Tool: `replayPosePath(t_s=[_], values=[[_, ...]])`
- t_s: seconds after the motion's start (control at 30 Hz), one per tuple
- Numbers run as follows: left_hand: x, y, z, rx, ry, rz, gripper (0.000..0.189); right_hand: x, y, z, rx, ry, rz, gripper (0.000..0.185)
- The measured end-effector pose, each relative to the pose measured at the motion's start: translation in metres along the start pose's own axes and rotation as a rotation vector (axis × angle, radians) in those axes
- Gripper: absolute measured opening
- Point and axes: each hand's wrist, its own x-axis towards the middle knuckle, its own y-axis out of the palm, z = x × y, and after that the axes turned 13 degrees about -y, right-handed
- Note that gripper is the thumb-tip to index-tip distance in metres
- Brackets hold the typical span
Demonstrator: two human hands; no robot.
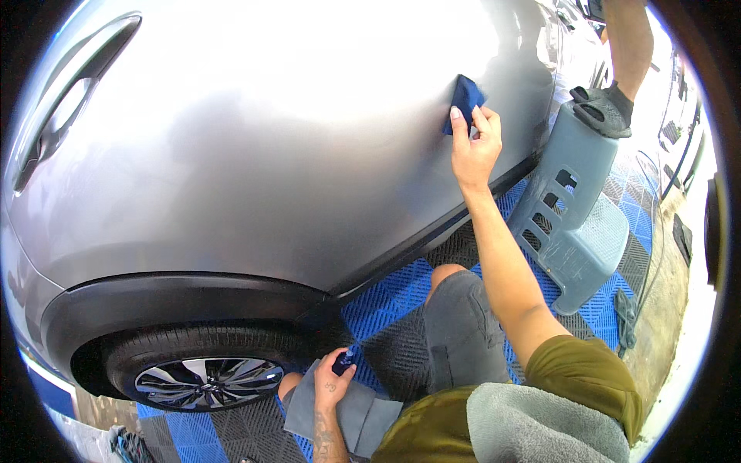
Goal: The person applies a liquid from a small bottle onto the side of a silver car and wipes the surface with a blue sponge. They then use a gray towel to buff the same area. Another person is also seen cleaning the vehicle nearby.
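My right hand [477, 142] is stretched up and to the right, pinching a dark blue cloth [465, 95] against the silver-grey side panel of a car [278, 191]. Low in the view, my left hand [334, 379] rests near my left knee, closed around a small dark bottle [344, 361]. Its contents and any writing cannot be made out. A grey towel [538, 422] lies over my olive shirt.
A car wheel [208, 379] under a black arch trim is at lower left, a door handle [63, 110] at upper left. At right, another person's shoe [605, 113] stands on a grey-blue plastic step stool [584, 202]. A glove [625, 318] lies on blue-black floor tiles [399, 347].
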Motion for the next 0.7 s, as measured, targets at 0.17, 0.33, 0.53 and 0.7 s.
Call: replayPosePath(t_s=[0.17,0.33,0.53,0.7], values=[[0.007,0.004,0.01,-0.002,-0.017,-0.017,0.045,-0.078,0.049,0.134,0.278,-0.302,0.06,0.01],[0.016,0.006,0.021,-0.029,-0.103,0.012,0.048,-0.106,0.038,0.16,0.357,-0.483,0.321,0.023],[0.01,0.002,0.001,-0.041,-0.003,-0.026,0.044,-0.076,-0.009,0.031,-0.041,-0.035,0.133,0.016],[0.017,0.005,0.005,-0.019,-0.042,0.022,0.044,-0.142,0.022,0.14,0.178,-0.381,0.29,0.012]])
